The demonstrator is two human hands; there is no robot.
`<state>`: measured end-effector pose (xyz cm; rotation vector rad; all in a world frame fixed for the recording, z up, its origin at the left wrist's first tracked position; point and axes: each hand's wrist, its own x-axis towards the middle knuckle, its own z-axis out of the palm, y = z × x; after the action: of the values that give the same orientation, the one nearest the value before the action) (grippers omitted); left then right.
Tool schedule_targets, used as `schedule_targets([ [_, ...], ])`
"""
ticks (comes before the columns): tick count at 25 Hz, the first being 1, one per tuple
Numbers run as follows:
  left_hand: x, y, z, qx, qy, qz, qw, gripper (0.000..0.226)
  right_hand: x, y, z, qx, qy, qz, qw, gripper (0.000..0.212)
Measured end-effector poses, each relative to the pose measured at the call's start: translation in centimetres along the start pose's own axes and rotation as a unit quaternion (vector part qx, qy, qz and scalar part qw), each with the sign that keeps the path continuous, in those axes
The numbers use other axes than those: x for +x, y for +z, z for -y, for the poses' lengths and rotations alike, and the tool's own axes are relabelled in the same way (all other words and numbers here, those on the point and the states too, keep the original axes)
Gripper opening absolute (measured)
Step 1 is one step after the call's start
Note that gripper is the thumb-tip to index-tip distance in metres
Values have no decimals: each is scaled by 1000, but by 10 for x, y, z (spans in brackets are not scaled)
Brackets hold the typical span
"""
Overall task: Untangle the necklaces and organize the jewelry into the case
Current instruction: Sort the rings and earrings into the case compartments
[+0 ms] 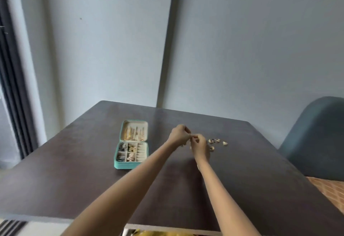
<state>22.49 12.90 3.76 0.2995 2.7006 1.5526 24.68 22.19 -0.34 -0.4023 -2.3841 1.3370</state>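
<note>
Both hands meet above the dark bench (74,170): the left hand (179,134) and right hand (200,145) curl their fingers together, seemingly pinching something too small to make out. The open teal case (131,165) lies just left of them; loose rings (214,140) sit just right.

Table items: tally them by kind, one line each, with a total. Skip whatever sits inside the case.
Jewelry case, teal, lying open: 1
Loose small jewelry pieces on the table, right of the hands: 4 ()
Hands, left hand and right hand, pinching something too small to identify: 2
Total: 7
</note>
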Motion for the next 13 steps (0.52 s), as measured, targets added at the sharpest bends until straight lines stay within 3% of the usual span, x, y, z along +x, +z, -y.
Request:
schedule_targets([
  [4, 12, 59, -7, 14, 34, 62, 997, 26, 22, -47, -40, -68, 54, -88, 992, 27],
  [6, 18, 79, -3, 39, 46, 84, 995, 25, 33, -58, -54, -98, 58, -86, 990, 33],
  [13, 37, 104, 6, 137, 72, 50, 987, 22, 42, -56, -67, -86, 28, -49, 995, 43],
])
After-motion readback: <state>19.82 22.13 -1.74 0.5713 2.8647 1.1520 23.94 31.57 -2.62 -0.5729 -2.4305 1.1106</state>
